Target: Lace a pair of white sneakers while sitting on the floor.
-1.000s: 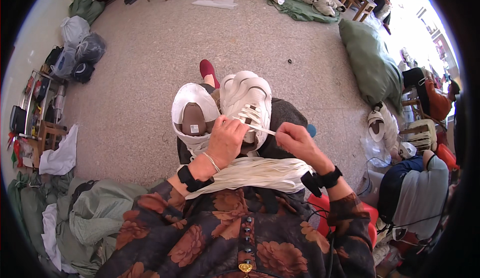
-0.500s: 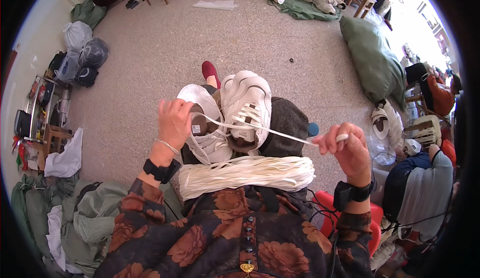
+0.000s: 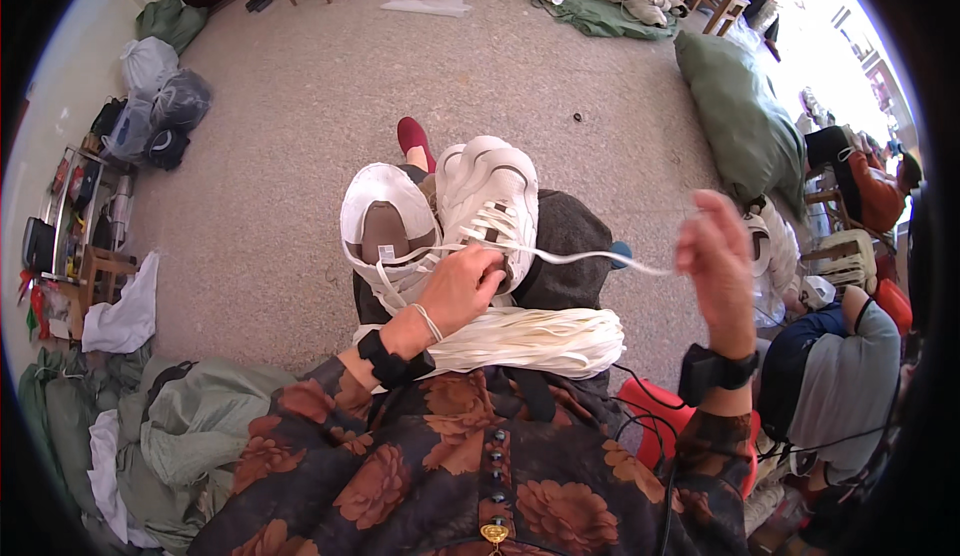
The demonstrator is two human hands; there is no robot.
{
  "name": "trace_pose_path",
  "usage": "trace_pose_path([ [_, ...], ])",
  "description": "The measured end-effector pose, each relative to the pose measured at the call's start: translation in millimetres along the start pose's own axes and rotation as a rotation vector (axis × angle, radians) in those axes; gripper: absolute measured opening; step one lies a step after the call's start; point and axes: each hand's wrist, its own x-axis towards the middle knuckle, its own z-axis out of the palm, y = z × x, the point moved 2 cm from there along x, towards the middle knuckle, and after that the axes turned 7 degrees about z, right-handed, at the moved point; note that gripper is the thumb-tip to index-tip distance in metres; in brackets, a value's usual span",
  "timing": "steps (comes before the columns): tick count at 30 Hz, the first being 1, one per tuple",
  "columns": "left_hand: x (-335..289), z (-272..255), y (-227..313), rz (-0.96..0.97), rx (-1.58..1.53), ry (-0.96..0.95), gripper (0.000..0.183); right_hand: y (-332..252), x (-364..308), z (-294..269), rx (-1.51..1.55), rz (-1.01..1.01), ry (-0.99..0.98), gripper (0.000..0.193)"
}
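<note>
On my lap lie white sneakers, one laced sneaker (image 3: 497, 178) with its toe pointing away from me and another sneaker (image 3: 357, 211) to its left showing a brown insole. My left hand (image 3: 458, 291) is closed, pinching a white shoelace (image 3: 575, 257) at the laced sneaker's collar. From there the lace runs slack to the right, its far end by my right hand (image 3: 718, 256). That hand is raised and smeared by motion, so its hold on the lace is unclear. A thick bundle of cream laces (image 3: 545, 341) rests across my lap, closer to me.
Green cloth sacks (image 3: 210, 421) lie at the lower left, and a stuffed green sack (image 3: 735, 116) at the right. A red stool (image 3: 640, 401) with black cables stands by my right side. Another person (image 3: 840, 386) bends over at the far right, near more shoes.
My left hand has moved right and down from the left sneaker to the laced sneaker's collar. My right hand has risen and moved right. The lace, taut before, now hangs in a wave.
</note>
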Motion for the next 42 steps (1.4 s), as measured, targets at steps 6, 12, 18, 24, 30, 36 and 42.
trace_pose_path([
  [6, 2.3, 20.6, -6.1, -0.192, -0.283, 0.036, 0.015, 117.0, 3.3, 57.7, -0.367, 0.279, -0.375, 0.012],
  [12, 0.4, 16.5, -2.4, -0.255, -0.307, 0.034, 0.014, 141.3, 18.6, 79.8, -0.588, 0.167, -0.291, 0.013],
  [18, -6.3, 23.9, -11.7, -0.194, -0.329, 0.106, 0.017, 145.1, 18.0, 84.5, -0.686, -0.031, -0.269, 0.010],
  [24, -8.5, 24.1, -2.9, 0.011, -0.076, 0.198, 0.019, 135.0, 8.3, 101.2, -1.115, -0.449, -0.252, 0.010],
  [30, -4.3, 26.5, -1.4, -0.012, -0.130, 0.201, 0.018, 135.8, 18.5, 92.0, -1.018, -0.340, -0.269, 0.008],
  [36, -4.1, 28.3, -9.8, -0.137, -0.262, 0.186, 0.016, 136.6, 15.1, 92.0, -0.936, -0.374, -0.264, 0.010],
  [42, -1.8, 28.3, -16.5, -0.062, -0.208, 0.126, 0.016, 144.0, 13.0, 95.1, -0.865, -0.365, -0.235, 0.006],
])
